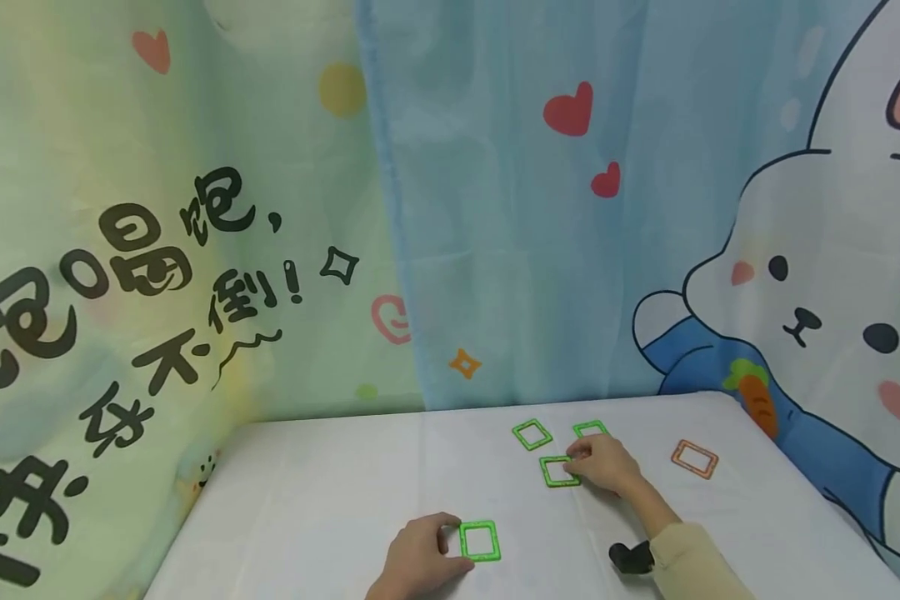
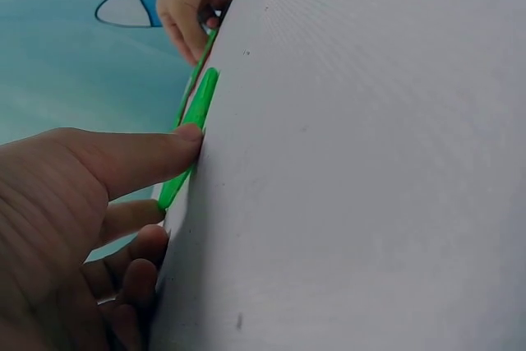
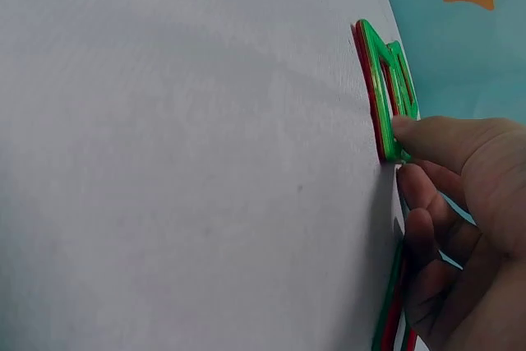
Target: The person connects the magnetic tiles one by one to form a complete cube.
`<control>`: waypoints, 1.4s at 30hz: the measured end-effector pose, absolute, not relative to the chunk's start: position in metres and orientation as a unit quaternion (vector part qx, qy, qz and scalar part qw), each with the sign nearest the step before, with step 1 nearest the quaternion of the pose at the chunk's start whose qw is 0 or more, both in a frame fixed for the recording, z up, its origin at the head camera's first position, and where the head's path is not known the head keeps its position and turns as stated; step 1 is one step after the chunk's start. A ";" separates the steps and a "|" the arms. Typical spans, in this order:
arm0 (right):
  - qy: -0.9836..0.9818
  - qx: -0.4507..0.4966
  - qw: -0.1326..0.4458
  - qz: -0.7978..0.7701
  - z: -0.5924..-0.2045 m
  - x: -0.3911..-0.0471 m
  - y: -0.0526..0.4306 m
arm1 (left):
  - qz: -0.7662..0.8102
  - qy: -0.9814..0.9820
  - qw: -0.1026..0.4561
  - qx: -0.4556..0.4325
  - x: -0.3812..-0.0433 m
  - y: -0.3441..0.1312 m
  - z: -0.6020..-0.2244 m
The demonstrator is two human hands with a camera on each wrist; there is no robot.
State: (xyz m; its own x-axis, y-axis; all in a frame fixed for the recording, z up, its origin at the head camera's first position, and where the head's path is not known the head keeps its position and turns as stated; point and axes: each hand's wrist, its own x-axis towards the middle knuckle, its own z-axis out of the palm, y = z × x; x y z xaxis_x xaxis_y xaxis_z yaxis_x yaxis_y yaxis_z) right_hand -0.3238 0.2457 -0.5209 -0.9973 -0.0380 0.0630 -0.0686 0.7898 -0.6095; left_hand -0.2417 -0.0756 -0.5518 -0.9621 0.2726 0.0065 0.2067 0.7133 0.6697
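My left hand [image 1: 422, 554] pinches a green square frame tile [image 1: 463, 542] by its left side, thumb at the near corner and a finger at the far one. In the left wrist view, the thumb lies on the face of this tile [image 2: 200, 103], which is close over the white surface. Farther forward, my right hand [image 1: 609, 467] pinches the right side of another green square frame [image 1: 545, 473]. Red shows under that green frame [image 3: 371, 63] in the right wrist view. Right beside the fingers, a third green frame [image 1: 588, 424] is partly hidden by the hand.
One more green frame [image 1: 521, 440] lies turned like a diamond near the back edge of the white table [image 1: 307, 500]. An orange rectangular frame [image 1: 690, 468] lies to the right. Printed curtains [image 1: 495, 250] hang behind and at the left. A black strap piece [image 1: 630, 558] shows at the right wrist.
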 end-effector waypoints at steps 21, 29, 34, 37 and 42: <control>-0.918 0.041 0.139 0.369 -0.518 -0.311 0.228 | 0.371 0.921 0.039 0.114 -0.237 -0.071 -0.548; -0.898 0.059 0.124 0.417 -0.512 -0.298 0.220 | 0.376 0.918 0.032 0.122 -0.235 -0.074 -0.548; -0.896 0.058 0.122 0.422 -0.507 -0.288 0.213 | 0.371 0.920 0.024 0.126 -0.238 -0.073 -0.550; -0.894 0.058 0.126 0.426 -0.504 -0.284 0.206 | 0.373 0.919 0.016 0.126 -0.238 -0.073 -0.549; -0.891 0.066 0.114 0.435 -0.504 -0.277 0.194 | 0.370 0.922 0.024 0.111 -0.236 -0.073 -0.546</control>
